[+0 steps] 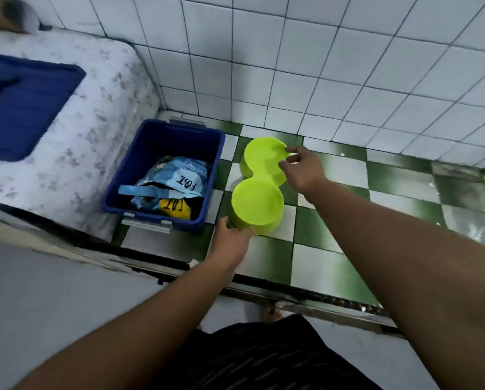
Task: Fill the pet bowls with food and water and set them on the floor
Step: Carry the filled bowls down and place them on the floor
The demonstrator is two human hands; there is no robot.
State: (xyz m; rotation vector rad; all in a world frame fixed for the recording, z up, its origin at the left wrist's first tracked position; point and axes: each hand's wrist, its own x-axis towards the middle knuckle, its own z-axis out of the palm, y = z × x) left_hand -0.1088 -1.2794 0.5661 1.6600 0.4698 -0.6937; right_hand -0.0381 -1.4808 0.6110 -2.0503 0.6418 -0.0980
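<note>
A lime-green double pet bowl (259, 190) lies upside down on the green-and-white checkered floor (334, 220), its two round bases facing up. My left hand (231, 237) grips its near end from below. My right hand (301, 167) touches the far bowl's right edge with thumb and fingers spread around the rim. To the left stands a blue plastic bin (151, 153) holding a light-blue pet food bag (179, 175) and a yellow pet food bag (175, 208).
A floral-patterned raised surface (75, 142) with the blue bin lid (19, 105) on it lies left. White tiled walls (320, 66) close the corner behind. A dark metal threshold (306, 296) crosses in front of my foot (270, 313). The floor looks wet at the far right.
</note>
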